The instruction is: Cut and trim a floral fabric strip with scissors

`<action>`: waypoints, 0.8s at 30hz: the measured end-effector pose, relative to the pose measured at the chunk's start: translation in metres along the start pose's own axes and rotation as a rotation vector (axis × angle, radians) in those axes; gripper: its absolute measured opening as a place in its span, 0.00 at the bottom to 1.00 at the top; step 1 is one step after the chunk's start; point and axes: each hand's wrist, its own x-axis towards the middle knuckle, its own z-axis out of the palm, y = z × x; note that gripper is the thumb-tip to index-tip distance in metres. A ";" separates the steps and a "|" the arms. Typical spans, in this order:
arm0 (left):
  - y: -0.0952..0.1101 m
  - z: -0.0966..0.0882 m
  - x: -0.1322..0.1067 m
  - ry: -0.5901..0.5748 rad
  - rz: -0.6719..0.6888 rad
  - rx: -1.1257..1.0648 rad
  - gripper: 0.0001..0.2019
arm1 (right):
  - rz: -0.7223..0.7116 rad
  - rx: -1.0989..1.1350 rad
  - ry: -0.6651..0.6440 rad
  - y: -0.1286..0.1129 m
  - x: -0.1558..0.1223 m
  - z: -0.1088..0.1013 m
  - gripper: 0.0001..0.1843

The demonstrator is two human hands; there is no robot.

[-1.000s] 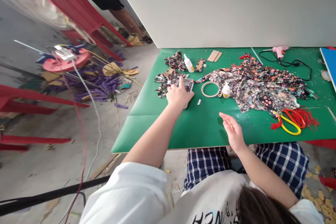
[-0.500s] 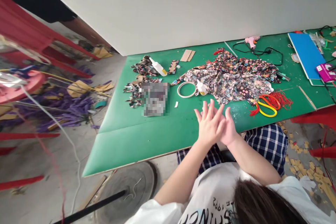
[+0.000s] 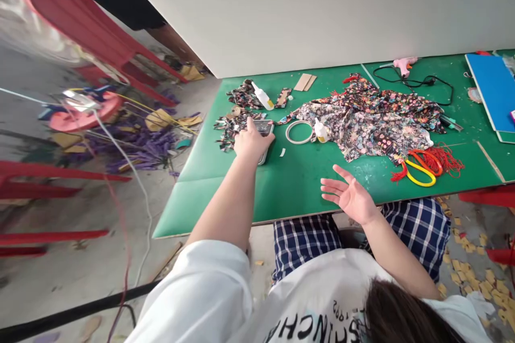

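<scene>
My left hand [image 3: 250,142] reaches over a smartphone [image 3: 265,126] on the green table, its thumb along the right edge and its fingers over the far left side. Most of the phone is covered by the hand. My right hand [image 3: 350,196] is raised above the table's front edge, palm turned up, fingers apart and holding nothing. Ahead of it are a small white glue bottle [image 3: 321,132] and a pale ring [image 3: 298,132]. A heap of dark floral cloth [image 3: 374,123] lies farther right. Small floral scraps [image 3: 226,131] lie beside the phone.
Another glue bottle [image 3: 263,96] rests on cloth scraps at the back left. Yellow and orange cord handles [image 3: 421,174] with red tassels lie near the front right. A pink glue gun [image 3: 404,65] and blue board [image 3: 491,94] are farther off. A red chair [image 3: 76,16] stands left.
My hands, pressed together before, are now apart. The left has stretched forward and left onto the phone; the right has opened near the table edge. The view has shifted left.
</scene>
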 end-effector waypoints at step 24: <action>0.067 0.042 -0.179 0.006 0.724 -0.326 0.31 | -0.014 0.139 -0.020 -0.023 0.020 0.052 0.41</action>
